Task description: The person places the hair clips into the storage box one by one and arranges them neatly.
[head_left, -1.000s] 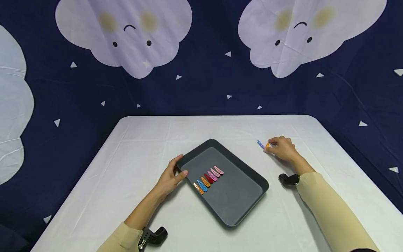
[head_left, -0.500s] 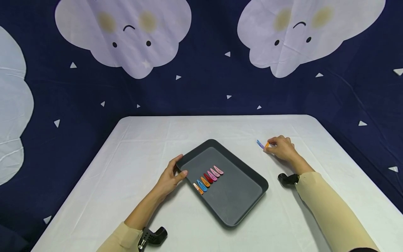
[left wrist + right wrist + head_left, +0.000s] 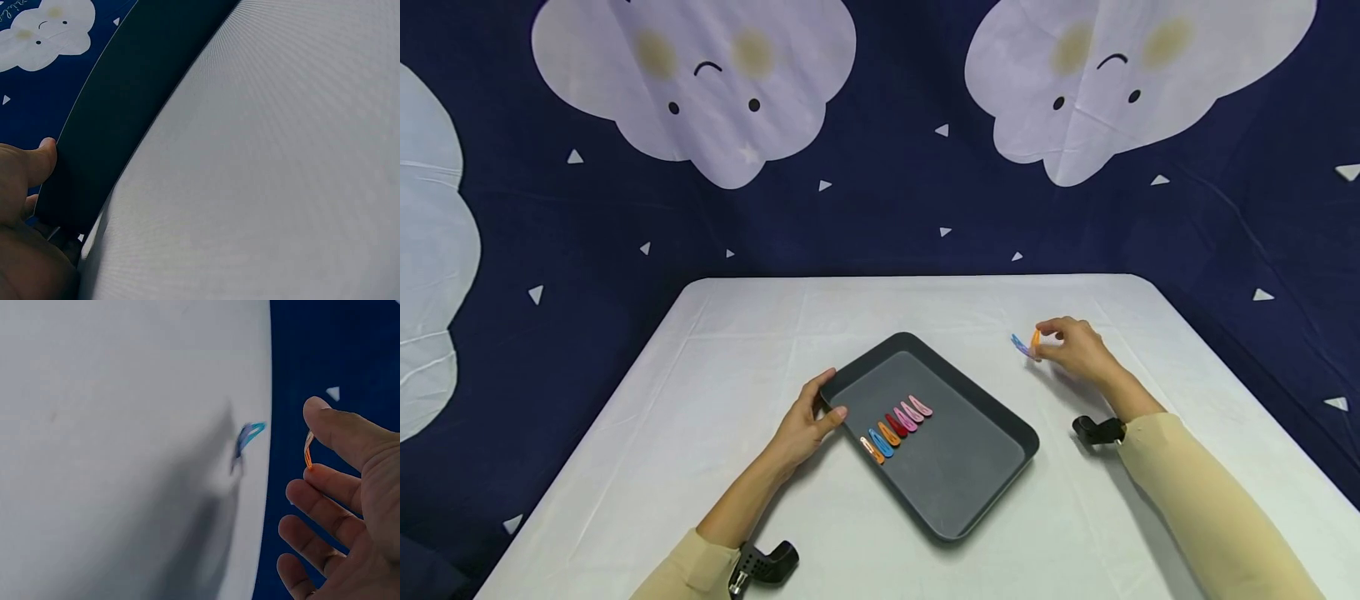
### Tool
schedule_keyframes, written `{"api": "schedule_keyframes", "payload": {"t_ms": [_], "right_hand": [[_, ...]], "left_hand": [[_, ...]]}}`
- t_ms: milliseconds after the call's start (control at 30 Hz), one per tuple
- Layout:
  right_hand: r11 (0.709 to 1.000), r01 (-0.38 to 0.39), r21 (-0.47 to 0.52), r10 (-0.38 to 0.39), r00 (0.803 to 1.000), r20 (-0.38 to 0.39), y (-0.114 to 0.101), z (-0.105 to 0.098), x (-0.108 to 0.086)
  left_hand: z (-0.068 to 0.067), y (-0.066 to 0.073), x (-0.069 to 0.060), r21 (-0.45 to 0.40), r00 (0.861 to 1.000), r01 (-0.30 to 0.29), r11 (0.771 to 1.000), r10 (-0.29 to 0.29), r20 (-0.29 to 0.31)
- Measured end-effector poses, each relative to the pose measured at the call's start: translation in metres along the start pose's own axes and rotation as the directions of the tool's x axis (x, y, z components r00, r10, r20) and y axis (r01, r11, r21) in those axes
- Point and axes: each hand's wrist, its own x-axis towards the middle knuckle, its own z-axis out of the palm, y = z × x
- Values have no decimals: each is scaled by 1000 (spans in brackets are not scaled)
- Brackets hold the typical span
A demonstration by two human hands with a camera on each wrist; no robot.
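Observation:
My left hand (image 3: 801, 429) grips the left corner of a dark grey tray (image 3: 977, 492), thumb over the rim; in the left wrist view the tray's outer wall (image 3: 119, 106) fills the space beside the hand. Inside the tray lies a slanting row of snap hair clips: pink ones (image 3: 913, 411), a red one (image 3: 896, 424), a blue one (image 3: 881, 442) and orange ones (image 3: 872, 450). My right hand (image 3: 1078, 350) pinches an orange hair clip (image 3: 309, 452) between thumb and index finger, above the table. Close by on the cloth lie blue and purple clips (image 3: 1020, 344), partly overlapping; their number is unclear.
A white cloth covers the table (image 3: 760, 333). Behind it hangs a dark blue curtain (image 3: 880, 225) with clouds and small triangles. Black wrist cameras (image 3: 771, 564) sit at both cuffs, near the tabletop.
My right hand has risen slightly and its wrist has shifted right, lifting the orange hair clip, which now stands more upright. The left hand and tray have stayed put.

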Motion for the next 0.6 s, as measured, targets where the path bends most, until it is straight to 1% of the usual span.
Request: {"api": "schedule_keyframes", "payload": {"t_ms": [133, 400, 600], "right_hand": [[998, 59, -1, -59, 998, -12, -10, -4, -1], [993, 115, 27, -115, 993, -12, -36, -10, -6], [983, 177, 44, -176, 984, -25, -59, -11, -9]], "left_hand": [[0, 0, 0, 4, 1000, 0, 1000, 0, -1], [0, 1, 0, 1, 1000, -8, 1000, 8, -4], [0, 0, 0, -3, 1000, -10, 1000, 10, -3]]}}
